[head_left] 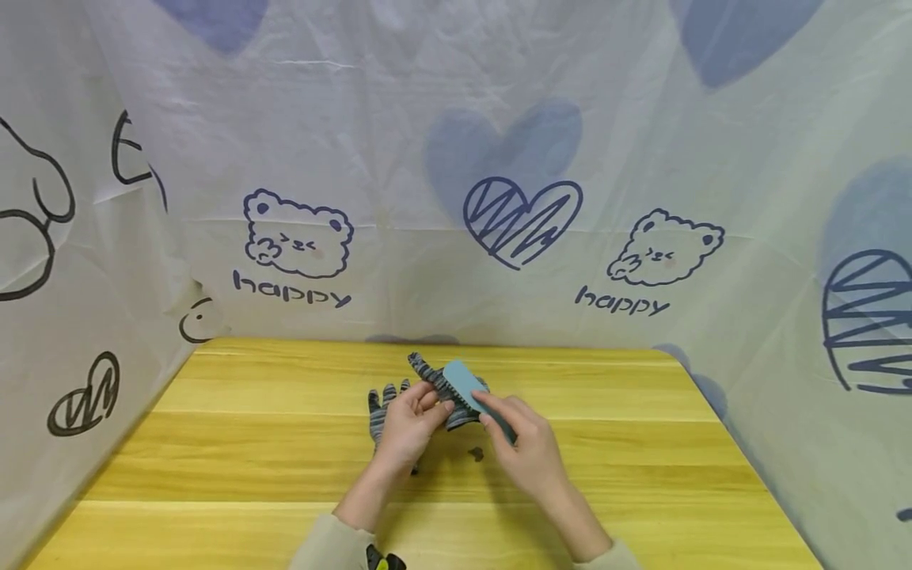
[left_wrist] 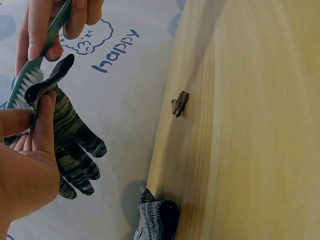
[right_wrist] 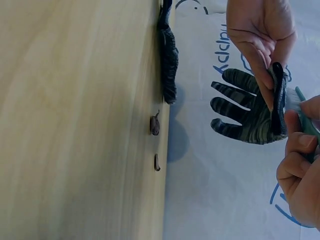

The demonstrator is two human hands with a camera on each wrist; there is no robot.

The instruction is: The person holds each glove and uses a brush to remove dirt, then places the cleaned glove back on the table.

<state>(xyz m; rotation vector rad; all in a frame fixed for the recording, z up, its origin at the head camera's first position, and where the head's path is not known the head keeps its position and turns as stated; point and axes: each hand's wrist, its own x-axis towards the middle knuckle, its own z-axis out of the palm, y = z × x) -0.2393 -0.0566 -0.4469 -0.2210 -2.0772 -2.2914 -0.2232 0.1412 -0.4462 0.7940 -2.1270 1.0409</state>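
My left hand (head_left: pixel 408 427) pinches a grey-and-black striped knit glove (left_wrist: pixel 72 122) near its dark cuff, holding it up over the table. In the left wrist view the glove's fingers hang away from the hand. My right hand (head_left: pixel 526 445) grips the handle of a blue-green scrubbing brush (head_left: pixel 463 383). White bristles (right_wrist: pixel 293 99) face the glove and meet it beside the cuff in the right wrist view. A second matching glove (head_left: pixel 377 423) lies on the table, partly hidden behind my left hand and forearm.
Dark brown crumpled bits (left_wrist: pixel 180 104) lie on the wooden table (head_left: pixel 285 459), below and between the hands. A smaller bit (right_wrist: pixel 157 162) shows near them in the right wrist view. A pale cloth (head_left: pixel 399 237) printed with hearts and bears stands behind the table and along its sides.
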